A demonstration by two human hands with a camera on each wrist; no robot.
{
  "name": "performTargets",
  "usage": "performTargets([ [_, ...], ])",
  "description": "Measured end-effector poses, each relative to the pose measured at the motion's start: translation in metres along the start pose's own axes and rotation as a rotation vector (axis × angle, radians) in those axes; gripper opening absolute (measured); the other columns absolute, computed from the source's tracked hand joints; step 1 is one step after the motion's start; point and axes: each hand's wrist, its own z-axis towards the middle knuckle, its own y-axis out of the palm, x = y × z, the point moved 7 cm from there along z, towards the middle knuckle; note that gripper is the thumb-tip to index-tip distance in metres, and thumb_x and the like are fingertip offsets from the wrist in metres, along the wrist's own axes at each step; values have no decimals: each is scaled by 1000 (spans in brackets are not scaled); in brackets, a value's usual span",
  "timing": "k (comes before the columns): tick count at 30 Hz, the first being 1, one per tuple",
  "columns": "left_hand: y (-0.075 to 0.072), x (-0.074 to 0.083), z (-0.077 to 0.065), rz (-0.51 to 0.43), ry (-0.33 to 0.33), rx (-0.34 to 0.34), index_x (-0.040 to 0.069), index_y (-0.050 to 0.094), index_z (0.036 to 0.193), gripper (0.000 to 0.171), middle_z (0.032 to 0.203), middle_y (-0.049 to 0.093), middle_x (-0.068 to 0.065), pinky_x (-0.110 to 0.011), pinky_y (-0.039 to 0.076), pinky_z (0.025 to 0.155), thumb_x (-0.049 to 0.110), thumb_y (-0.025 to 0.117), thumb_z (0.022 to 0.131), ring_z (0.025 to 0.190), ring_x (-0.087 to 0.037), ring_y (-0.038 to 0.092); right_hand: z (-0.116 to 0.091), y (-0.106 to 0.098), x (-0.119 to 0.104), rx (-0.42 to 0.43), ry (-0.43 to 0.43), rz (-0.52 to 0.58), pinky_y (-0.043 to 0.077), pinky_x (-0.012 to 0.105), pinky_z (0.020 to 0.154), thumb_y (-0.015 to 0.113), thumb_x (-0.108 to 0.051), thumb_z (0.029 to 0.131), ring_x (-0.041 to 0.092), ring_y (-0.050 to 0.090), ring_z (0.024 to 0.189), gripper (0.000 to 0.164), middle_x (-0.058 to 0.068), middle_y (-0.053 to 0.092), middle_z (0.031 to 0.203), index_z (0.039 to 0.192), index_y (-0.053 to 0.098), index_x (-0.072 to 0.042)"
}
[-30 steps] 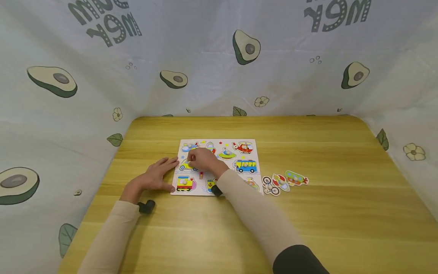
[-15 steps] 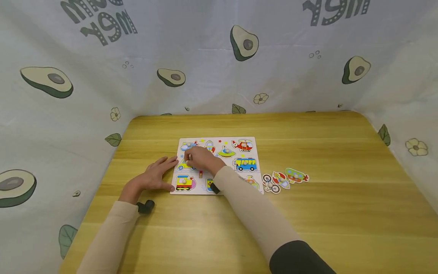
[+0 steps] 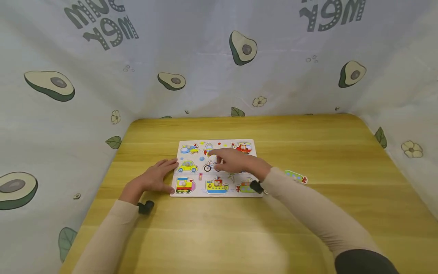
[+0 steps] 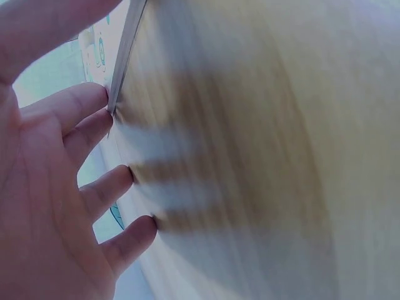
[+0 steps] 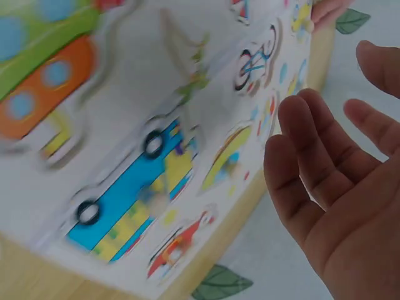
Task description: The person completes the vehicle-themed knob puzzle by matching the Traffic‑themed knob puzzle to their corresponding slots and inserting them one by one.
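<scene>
Wooden bench (image 3: 205,236), avocado-print cloth (image 3: 205,38) behind, and the puzzle board (image 3: 200,187) lies between left hand (image 3: 154,178), spread against its edge, and right hand (image 3: 232,160), empty, loose-fingered above! Yellow car (image 3: 192,168) looks light, stiff: pinch its knob (image 3: 187,164).

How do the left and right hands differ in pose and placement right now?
The left hand rests against the left edge of the puzzle board; the right hand is over the board. The left hand's fingers are spread; the right hand's are closer together and loosely bent. Both are bare, extend from beige sleeves, and neither grips anything.
</scene>
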Motion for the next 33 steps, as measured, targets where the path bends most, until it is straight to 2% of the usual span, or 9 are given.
performTargets([
  [3, -3, 2, 3, 15, -2, 5, 12, 33, 155, 96, 166, 24, -9, -71, 23, 115, 40, 81, 77, 150, -46, 17, -45, -9, 22, 24, 0, -22, 51, 30, 81, 62, -20, 97, 14, 59, 86, 43, 4, 68, 103, 138, 55, -7],
  [7, -6, 5, 5, 23, -17, -1, 11, 33, 155, 97, 166, 25, -9, -70, 24, 115, 38, 82, 76, 151, -45, 18, -99, -20, 55, 97, 24, -76, 46, 24, 66, 63, -14, 95, 8, 52, 71, 8, -2, 62, 81, 96, 69, -9],
  [9, -6, 7, 4, 34, -21, -13, 10, 33, 155, 97, 166, 25, -11, -71, 25, 114, 38, 83, 76, 150, -46, 18, -124, -22, 71, 132, 48, -98, 42, 22, 61, 64, -10, 93, 7, 48, 67, 11, -4, 58, 75, 83, 65, -12],
  [13, -7, 10, 1, 63, -31, -27, 8, 34, 155, 97, 165, 26, -12, -71, 28, 112, 37, 83, 76, 149, -46, 21, -163, -24, 94, 183, 79, -147, 43, 22, 62, 68, -10, 90, 7, 49, 71, 3, -5, 60, 83, 92, 69, -11],
  [16, -8, 13, 0, 76, -27, -25, 7, 34, 154, 96, 164, 27, -13, -70, 29, 112, 36, 83, 77, 149, -45, 23, -184, -22, 107, 241, 81, -173, 44, 23, 63, 71, -9, 87, 8, 51, 74, 18, -1, 61, 90, 104, 71, -9],
  [21, -6, 16, -3, 74, -2, -14, 7, 35, 154, 96, 163, 29, -13, -69, 30, 112, 36, 83, 76, 147, -45, 26, -205, -7, 121, 359, 40, -184, 43, 21, 60, 73, -3, 82, 4, 50, 71, 22, -1, 58, 86, 102, 72, -11],
  [26, 3, 13, -10, 56, -20, -26, 8, 36, 154, 97, 163, 29, -12, -70, 30, 111, 38, 83, 75, 147, -45, 26, -210, 10, 126, 445, -34, -190, 44, 20, 59, 75, 1, 80, 1, 51, 71, 23, -5, 59, 87, 96, 71, -15],
  [29, 3, 11, -10, 54, -14, -3, 8, 37, 153, 96, 163, 30, -12, -70, 30, 111, 39, 83, 75, 147, -45, 26, -207, 7, 130, 467, 16, -205, 48, 23, 64, 75, 0, 82, 4, 55, 77, 23, -8, 61, 90, 98, 70, -15],
  [33, 0, 10, -7, 51, -2, 15, 8, 37, 153, 96, 163, 30, -13, -71, 30, 110, 39, 82, 75, 147, -46, 26, -202, -2, 139, 419, 120, -182, 52, 28, 70, 72, -2, 85, 7, 58, 82, 21, -6, 63, 93, 105, 68, -10],
])
